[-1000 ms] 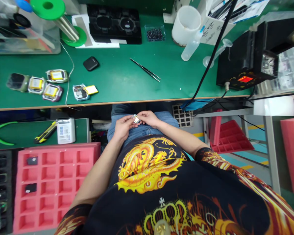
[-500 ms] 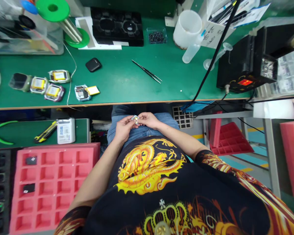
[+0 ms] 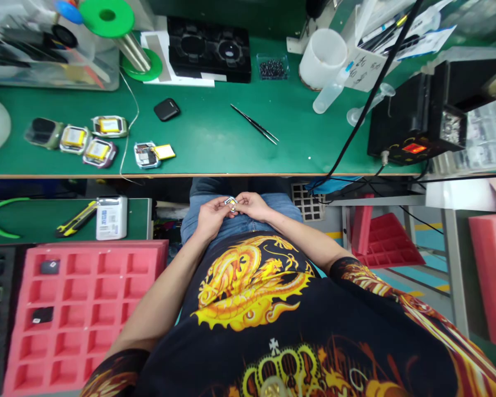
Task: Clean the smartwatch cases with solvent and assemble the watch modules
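Over my lap, my left hand (image 3: 212,217) and my right hand (image 3: 252,206) both grip a small watch-like device (image 3: 231,202) with a pale frame and a yellow part showing. Fingers and thumbs of both hands are closed on its edges and cover much of it. On the bench beyond lies a similar opened device (image 3: 145,155), its yellow battery (image 3: 164,151) folded out to the side. Several more such devices (image 3: 75,139) with yellow batteries sit to its left. A black square case (image 3: 167,110) and tweezers (image 3: 254,123) rest on the green bench top.
A green solder spool (image 3: 136,55) stands at the back left; its wire reaches the bench edge. A black soldering station (image 3: 409,121) is on the right, with a cable (image 3: 370,102) crossing in front. At lower left are a pink foam tray (image 3: 72,317) and a utility knife (image 3: 77,219).
The view has shifted slightly, so the bench items appear a little farther right. Both hands stay over the lap, and the small device is turned slightly between the fingers.
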Available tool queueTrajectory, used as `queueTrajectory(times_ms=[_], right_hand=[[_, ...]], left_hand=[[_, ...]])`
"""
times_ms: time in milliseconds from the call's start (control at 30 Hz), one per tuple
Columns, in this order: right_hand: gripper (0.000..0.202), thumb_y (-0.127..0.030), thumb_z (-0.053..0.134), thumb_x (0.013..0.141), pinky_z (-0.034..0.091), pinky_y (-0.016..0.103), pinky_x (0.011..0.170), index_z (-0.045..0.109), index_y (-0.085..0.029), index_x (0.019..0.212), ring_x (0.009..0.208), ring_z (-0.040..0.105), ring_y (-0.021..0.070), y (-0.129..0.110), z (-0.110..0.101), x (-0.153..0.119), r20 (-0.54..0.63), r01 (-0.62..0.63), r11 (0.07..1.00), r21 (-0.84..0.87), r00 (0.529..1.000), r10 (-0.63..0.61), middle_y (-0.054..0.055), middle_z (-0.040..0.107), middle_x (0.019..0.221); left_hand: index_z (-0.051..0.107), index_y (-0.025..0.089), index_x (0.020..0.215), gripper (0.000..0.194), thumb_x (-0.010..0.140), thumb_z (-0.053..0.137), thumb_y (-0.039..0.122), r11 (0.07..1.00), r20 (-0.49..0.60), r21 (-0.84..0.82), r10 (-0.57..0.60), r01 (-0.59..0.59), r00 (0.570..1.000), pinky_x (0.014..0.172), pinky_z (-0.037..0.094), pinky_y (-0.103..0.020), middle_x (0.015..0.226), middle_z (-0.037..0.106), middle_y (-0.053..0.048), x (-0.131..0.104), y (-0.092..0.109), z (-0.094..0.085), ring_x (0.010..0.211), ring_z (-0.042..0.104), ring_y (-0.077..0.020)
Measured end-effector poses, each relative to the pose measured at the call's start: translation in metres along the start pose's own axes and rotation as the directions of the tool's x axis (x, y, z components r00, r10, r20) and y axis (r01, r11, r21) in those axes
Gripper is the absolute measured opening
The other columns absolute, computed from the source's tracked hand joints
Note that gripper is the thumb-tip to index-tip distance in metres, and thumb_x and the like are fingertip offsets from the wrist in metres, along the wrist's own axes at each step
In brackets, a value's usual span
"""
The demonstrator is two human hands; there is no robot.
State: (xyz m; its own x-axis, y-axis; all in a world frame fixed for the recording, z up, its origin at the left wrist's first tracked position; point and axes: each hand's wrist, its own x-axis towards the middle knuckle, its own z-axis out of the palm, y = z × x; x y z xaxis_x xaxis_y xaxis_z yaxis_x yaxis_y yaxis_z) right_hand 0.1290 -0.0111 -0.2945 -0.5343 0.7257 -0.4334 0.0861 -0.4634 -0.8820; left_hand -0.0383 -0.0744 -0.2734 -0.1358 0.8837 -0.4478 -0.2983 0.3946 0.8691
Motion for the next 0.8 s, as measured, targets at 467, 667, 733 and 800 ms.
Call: queueTrajectory(times_ms=[467, 667, 733, 800], right_hand=[[0.043, -0.056, 0.081, 0.085, 0.043, 0.018, 0.053, 0.071, -0.014, 0.086, 0.059, 0.062, 0.0094, -0.001, -0.002, 0.009, -0.001, -0.064, 0.993, 0.1, 0.998, 0.064, 0.001, 0.071, 0.068], [0.052, -0.055, 0.096, 0.071, 0.05, 0.021, 0.064, 0.071, -0.015, 0.092, 0.066, 0.066, 0.0108, 0.01, 0.008, 0.002, -0.04, -0.115, 0.989, 0.095, 0.992, 0.119, -0.001, 0.072, 0.073], [0.057, -0.055, 0.1, 0.066, 0.05, 0.021, 0.068, 0.072, -0.015, 0.096, 0.067, 0.066, 0.0105, 0.02, 0.004, 0.009, 0.007, -0.134, 0.99, 0.051, 0.991, 0.134, -0.002, 0.072, 0.075], [0.061, -0.053, 0.103, 0.061, 0.048, 0.02, 0.067, 0.073, -0.016, 0.098, 0.065, 0.063, 0.0089, 0.029, -0.004, 0.019, 0.031, -0.137, 0.991, -0.002, 0.99, 0.137, -0.004, 0.071, 0.075]], left_hand=[[0.079, 0.007, 0.107, 0.06, 0.063, 0.101, 0.041, 0.992, 0.017, -0.083, -0.096, 0.097, 0.995, 0.065, 0.06, -0.031, 0.088, 0.081, -0.012, 0.007, 0.007, -0.003, 0.07, 0.075, -0.0205], [0.08, 0.01, 0.114, 0.066, 0.061, 0.102, 0.042, 0.987, -0.018, 0.014, -0.157, 0.158, 0.987, 0.073, 0.064, -0.027, 0.102, 0.083, -0.012, -0.006, 0.011, -0.008, 0.079, 0.077, -0.0197], [0.08, 0.013, 0.119, 0.067, 0.062, 0.101, 0.042, 0.976, -0.018, 0.077, -0.201, 0.201, 0.979, 0.076, 0.066, -0.026, 0.105, 0.083, -0.01, 0.0, 0.005, -0.014, 0.082, 0.078, -0.0204], [0.08, 0.015, 0.117, 0.066, 0.06, 0.1, 0.041, 0.958, -0.022, 0.116, -0.261, 0.262, 0.965, 0.075, 0.066, -0.025, 0.105, 0.084, -0.008, 0.01, 0.0, -0.018, 0.082, 0.078, -0.0207]])
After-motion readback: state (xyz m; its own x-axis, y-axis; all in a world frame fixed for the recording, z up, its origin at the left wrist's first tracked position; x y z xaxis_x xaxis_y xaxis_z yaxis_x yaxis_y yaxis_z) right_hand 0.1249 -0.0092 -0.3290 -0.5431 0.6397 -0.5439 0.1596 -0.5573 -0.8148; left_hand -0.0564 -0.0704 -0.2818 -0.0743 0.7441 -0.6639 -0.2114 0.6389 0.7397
